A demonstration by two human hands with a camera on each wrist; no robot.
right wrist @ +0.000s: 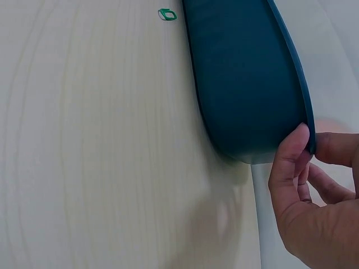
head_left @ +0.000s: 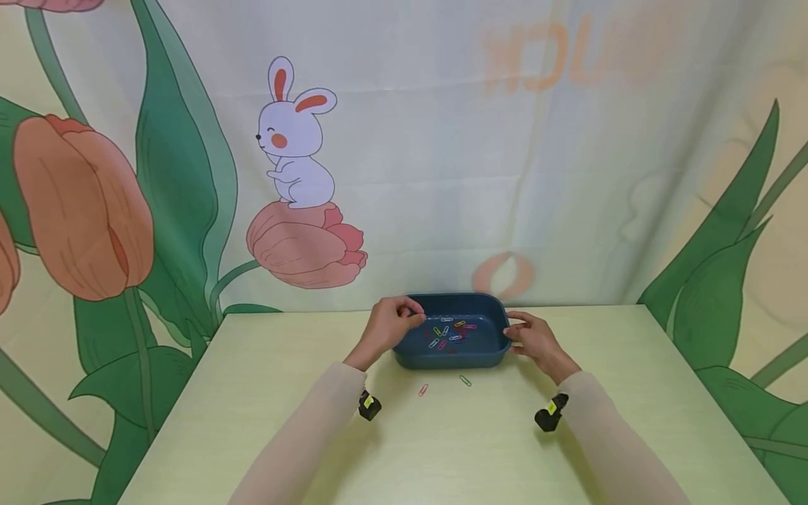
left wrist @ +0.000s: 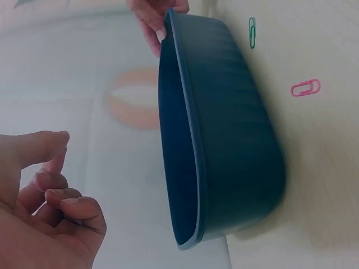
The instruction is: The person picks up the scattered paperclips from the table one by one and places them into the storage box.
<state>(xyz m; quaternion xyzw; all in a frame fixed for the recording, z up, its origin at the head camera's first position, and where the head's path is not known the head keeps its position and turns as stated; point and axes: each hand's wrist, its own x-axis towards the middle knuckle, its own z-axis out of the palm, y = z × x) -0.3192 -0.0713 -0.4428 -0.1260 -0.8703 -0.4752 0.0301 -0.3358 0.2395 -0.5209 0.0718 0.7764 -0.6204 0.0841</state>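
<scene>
A dark blue plastic bin (head_left: 452, 358) stands on the table with several coloured paper clips (head_left: 442, 344) scattered over its floor. At its right end, my right hand (head_left: 535, 338) pinches the rim between thumb and fingers, as the right wrist view also shows. My left hand (head_left: 385, 325) is held above the bin's left end. In the left wrist view its fingers curl and the thumb meets the index finger, apart from the rim; no clip shows between these fingertips. Below the bin's near side lie a pink paper clip (head_left: 423, 390) and a green paper clip (head_left: 465, 381).
The pale wooden table (head_left: 454, 449) ends just behind the bin. Right there hangs a curtain (head_left: 416, 175) printed with a rabbit and tulips. Each wrist carries a small black camera, the left camera (head_left: 369, 406) and the right camera (head_left: 549, 415).
</scene>
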